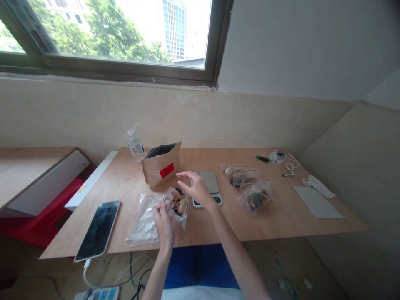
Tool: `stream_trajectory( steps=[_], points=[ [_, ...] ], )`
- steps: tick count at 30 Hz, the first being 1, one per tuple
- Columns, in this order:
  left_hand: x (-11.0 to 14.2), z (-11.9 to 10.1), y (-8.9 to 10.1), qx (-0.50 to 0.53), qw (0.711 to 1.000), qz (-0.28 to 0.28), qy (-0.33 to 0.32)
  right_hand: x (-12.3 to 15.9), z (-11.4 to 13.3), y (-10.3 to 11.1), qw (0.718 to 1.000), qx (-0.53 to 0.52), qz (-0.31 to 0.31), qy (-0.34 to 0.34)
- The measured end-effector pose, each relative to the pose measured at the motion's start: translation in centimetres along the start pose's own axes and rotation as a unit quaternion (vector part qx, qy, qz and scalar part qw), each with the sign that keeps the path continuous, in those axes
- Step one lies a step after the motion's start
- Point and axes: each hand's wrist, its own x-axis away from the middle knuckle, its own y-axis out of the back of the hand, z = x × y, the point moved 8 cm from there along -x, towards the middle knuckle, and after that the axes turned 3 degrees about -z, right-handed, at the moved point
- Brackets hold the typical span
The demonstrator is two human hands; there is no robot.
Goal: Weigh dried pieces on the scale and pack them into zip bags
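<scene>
- You're pinching a zip bag (176,205) of dried pieces with your left hand (163,224), fingers clamped on its edge, keeping it lifted.
- You're spreading your right hand (196,189) open above it, fingers apart, near the kitchen scale (208,186).

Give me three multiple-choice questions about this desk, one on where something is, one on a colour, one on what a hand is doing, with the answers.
1. Where does the brown paper bag stand relative to the digital scale?
A) Left of it
B) On top of it
C) Right of it

2. What colour is the label on the paper bag?
A) Blue
B) Green
C) Red

3. What is the left hand doing?
A) Gripping the phone
B) Pinching a clear zip bag
C) Holding a screwdriver

Answers:
1 A: the bag stands left of the scale in the view.
2 C: the label shows red on the brown paper.
3 B: it pinches the bag's edge, near the open right hand.
</scene>
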Motion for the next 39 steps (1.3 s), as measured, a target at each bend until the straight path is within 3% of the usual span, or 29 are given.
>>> stream_trajectory(
  steps=[2, 5, 9, 11, 15, 18, 22, 27, 31, 35, 39],
  points=[
    [0.1, -0.2, -0.1, -0.005, 1.0, -0.002, -0.003, 0.7, 0.7, 0.5, 1.0, -0.02, 0.001, -0.003],
    [0.2, -0.4, -0.4, 0.021, 1.0, 0.002, 0.018, 3.1, -0.3, 0.9, 0.998, -0.03, 0.003, -0.052],
    [0.6, -0.5, -1.2, 0.095, 0.994, 0.022, 0.052, 8.1, -2.7, -1.3, 0.987, -0.037, 0.082, -0.13],
    [1.0, -0.5, -1.5, 0.113, 0.992, 0.03, 0.051, 10.0, -3.5, -2.5, 0.983, -0.044, 0.085, -0.155],
    [1.8, -0.2, -2.2, 0.074, 0.994, 0.077, 0.039, 10.4, -3.4, -2.7, 0.985, -0.088, -0.021, -0.15],
    [2.2, -0.8, -2.5, 0.026, 0.992, 0.117, -0.035, 10.0, -3.7, -1.6, 0.973, -0.144, -0.089, -0.156],
    [1.8, -2.0, -2.5, -0.048, 0.985, 0.117, -0.117, 10.2, -4.9, -0.1, 0.953, -0.221, -0.105, -0.177],
    [0.7, -2.0, -4.0, -0.117, 0.966, 0.196, -0.123, 10.7, -5.5, 1.5, 0.949, -0.238, -0.111, -0.173],
    [-0.1, -1.2, -3.9, -0.096, 0.975, 0.189, -0.071, 11.0, -6.6, 2.6, 0.94, -0.234, -0.151, -0.195],
    [1.0, -0.6, -4.9, -0.104, 0.96, 0.254, -0.046, 11.6, -8.0, 3.9, 0.916, -0.217, -0.238, -0.239],
    [2.0, -1.1, -5.5, -0.111, 0.953, 0.274, -0.071, 12.0, -8.2, 4.2, 0.923, -0.162, -0.263, -0.229]
  ],
)
